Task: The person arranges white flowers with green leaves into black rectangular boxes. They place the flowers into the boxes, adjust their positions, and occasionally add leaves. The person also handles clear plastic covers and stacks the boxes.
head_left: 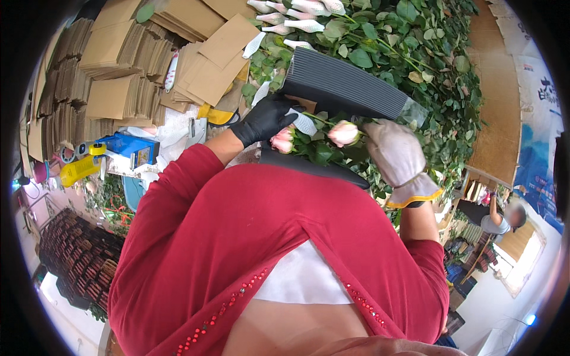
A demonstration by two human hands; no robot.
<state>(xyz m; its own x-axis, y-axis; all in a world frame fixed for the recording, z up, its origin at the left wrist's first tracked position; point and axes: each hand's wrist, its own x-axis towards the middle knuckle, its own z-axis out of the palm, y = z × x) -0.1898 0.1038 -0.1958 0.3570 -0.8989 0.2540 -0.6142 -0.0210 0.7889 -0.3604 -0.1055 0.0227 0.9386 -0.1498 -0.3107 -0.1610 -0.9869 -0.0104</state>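
Observation:
My left hand [268, 120], in a black glove, pinches a white foam mesh sleeve [305, 123] between thumb and fingers. Just below that sleeve lie pink roses [282, 140] with green leaves. Another pale pink rose [344, 134] points its bloom toward the left hand. At the base of this bloom, my right hand [396, 153] in a greyish-white glove with a yellow cuff closes around the stem. Its fingertips are partly hidden and slightly blurred. Beyond both hands sits a dark grey ribbed trough-like piece [347, 83], with leaves between it and me.
Leafy rose stems [439, 77] heap up at the far right, with several sleeved rose heads [306, 25] at their left. Stacked cardboard sheets [113, 50] fill the far left. Nearer stand a yellow bottle [80, 171] and a blue tape dispenser [132, 149]. Another person [502, 222] is at right.

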